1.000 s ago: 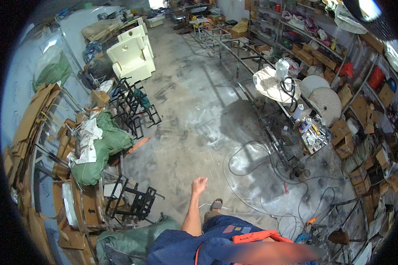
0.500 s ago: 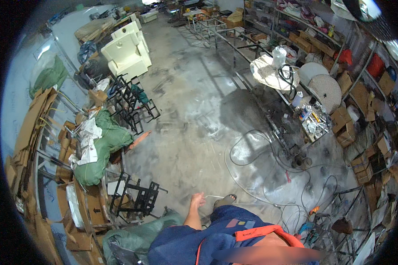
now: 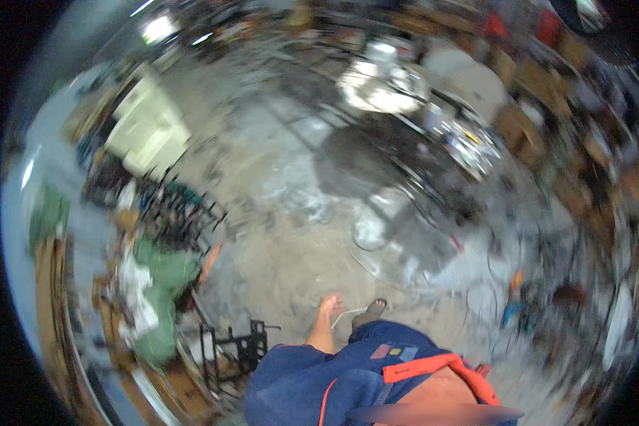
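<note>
My left hand [image 3: 331, 304] hangs low in front of me with its fingers curled. A thin pale strip [image 3: 351, 311] runs from it toward my sandalled foot [image 3: 377, 307]; whether it is a rod or a cord is too blurred to tell. The hand looks closed on its near end. My right hand is out of sight, as is the arm below the right sleeve. Left of the hand stands a black metal frame [image 3: 236, 355] near the floor.
On the left lie green sacks [image 3: 165, 273], cardboard [image 3: 48, 298] and more black frames [image 3: 181, 213], with cream moulded seats [image 3: 149, 131] beyond. To the right are a table with a round top [image 3: 383, 89], hoses on the floor, an orange-handled thing [image 3: 517, 279] and shelves of boxes [image 3: 525, 135].
My view has swung and blurred, with the seats and round table shifting left and the left-side clutter sliding lower. My left hand stays low, slightly farther right and higher in view.
</note>
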`<state>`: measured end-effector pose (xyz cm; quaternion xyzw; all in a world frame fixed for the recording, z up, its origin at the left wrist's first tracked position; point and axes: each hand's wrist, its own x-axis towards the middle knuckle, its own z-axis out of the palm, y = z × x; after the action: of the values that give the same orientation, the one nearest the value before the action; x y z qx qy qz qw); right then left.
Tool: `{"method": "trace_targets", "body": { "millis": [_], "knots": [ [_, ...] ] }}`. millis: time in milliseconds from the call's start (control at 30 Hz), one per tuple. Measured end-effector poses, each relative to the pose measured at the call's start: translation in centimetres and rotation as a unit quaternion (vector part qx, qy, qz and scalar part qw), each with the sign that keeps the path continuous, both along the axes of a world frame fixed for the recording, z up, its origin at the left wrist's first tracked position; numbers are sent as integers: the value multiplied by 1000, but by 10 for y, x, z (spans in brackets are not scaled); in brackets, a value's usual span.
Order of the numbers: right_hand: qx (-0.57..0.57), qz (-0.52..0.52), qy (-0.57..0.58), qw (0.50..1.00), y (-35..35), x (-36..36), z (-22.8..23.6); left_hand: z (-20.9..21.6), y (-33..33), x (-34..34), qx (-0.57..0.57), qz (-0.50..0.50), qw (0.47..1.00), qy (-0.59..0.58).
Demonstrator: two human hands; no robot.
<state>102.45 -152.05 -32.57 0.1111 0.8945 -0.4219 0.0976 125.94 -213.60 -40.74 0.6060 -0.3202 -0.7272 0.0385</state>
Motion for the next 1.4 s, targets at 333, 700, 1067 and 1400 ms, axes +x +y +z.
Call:
{"method": "trace_targets", "body": {
  "millis": [333,700,1067,1400],
  "knots": [
    [276,-325,-119,897,65,82,46,50,28,-164,-25,-323,939,-115],
    [271,130,-82,950,110,-63,45,116,518,-402,-438,-819,151,338],
    [168,129,-16,977,-31,-219,-27,-41,380,-529,-398,-781,477,57],
    [123,76,-556,818,-84,-30,-135,-320,-10,-614,-288,-254,902,-196]
  ]
}}
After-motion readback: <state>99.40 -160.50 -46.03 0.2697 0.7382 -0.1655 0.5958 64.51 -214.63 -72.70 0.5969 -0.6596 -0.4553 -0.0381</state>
